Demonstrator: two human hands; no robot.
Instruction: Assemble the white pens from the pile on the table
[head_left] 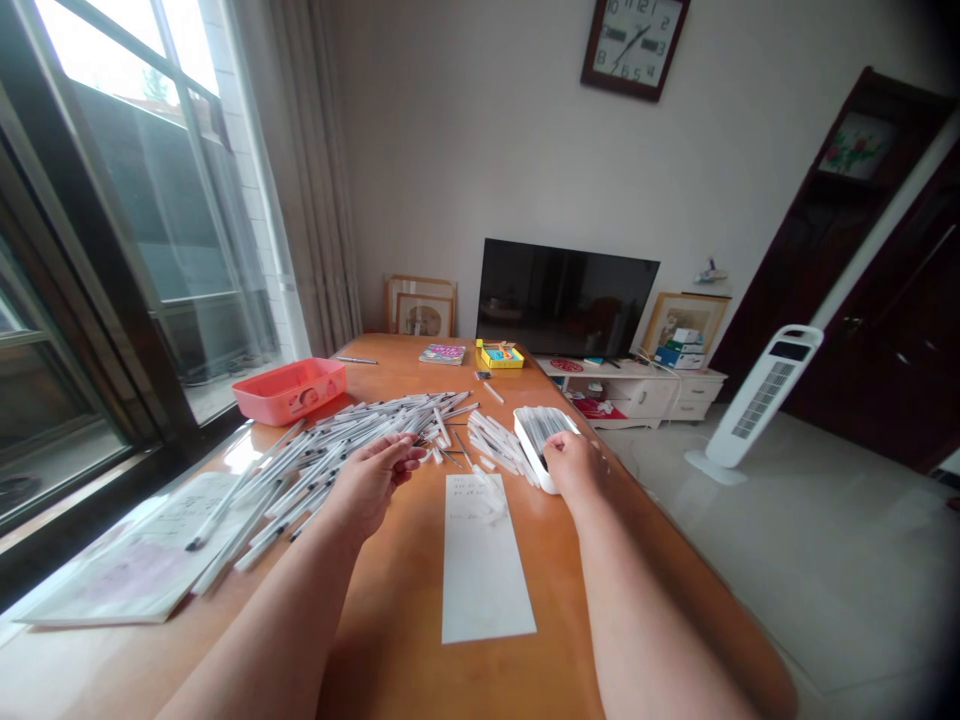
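My left hand [381, 478] is raised at the right end of a heap of pens [337, 440], thumb and fingers pinched together. Whatever sits between those fingertips is too small and blurred to make out. My right hand [576, 463] reaches over the near right edge of a white tray [553, 490]. Its fingers are curled down, and their tips are hidden. Inside the tray lie several slim, pale, pen-like sticks [546, 422]. Between the hands, clear-white pen tubes or caps [499, 445] are scattered on the wooden table, with thin dark sticks near the heap.
A sheet of paper [484, 580] lies in front of me. At left are a notebook [127, 570] under some pens and a red plastic basket [292, 388]. Farther back are a yellow box [501, 356] and a small colourful book [442, 354]. A tower fan [765, 395] stands right of the table.
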